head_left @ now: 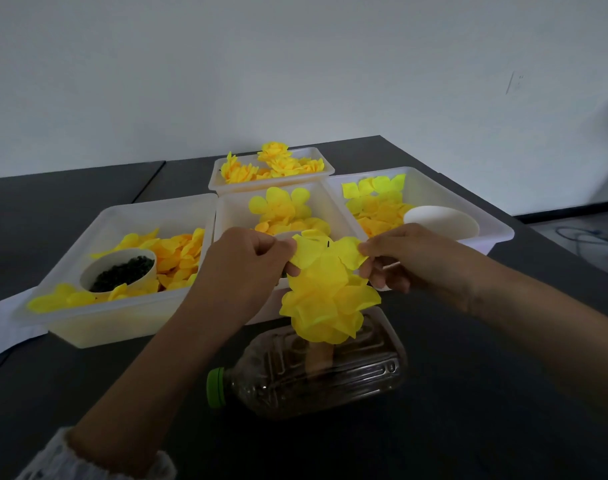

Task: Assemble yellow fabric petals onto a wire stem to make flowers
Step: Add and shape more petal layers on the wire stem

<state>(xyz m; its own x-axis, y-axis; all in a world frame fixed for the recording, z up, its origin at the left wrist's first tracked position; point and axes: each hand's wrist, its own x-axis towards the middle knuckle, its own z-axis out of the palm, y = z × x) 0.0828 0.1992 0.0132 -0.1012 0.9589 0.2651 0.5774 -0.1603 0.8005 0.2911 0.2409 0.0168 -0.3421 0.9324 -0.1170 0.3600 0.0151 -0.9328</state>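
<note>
The left hand (250,258) pinches the left edge of a yellow petal layer (325,252), its grip closed on the fabric; the right hand (396,258) pinches the right edge of the same layer, fingers curled. A dark wire tip (328,242) pokes up through the middle of that layer. Beneath it hangs the half-built yellow flower (328,306), a stack of ruffled layers, held above a clear plastic bottle (316,368) lying on its side on the dark surface (469,410), its green cap (216,388) pointing left. Beyond the hands stand four white trays: the left tray (98,320) holds loose petals and a cup of dark bits (120,273); the middle tray (226,216) holds flat petal shapes; the right tray (469,188) holds petals and a white cup (441,221); the far tray (223,185), near the surface's back edge, holds finished yellow flowers (275,162).
</note>
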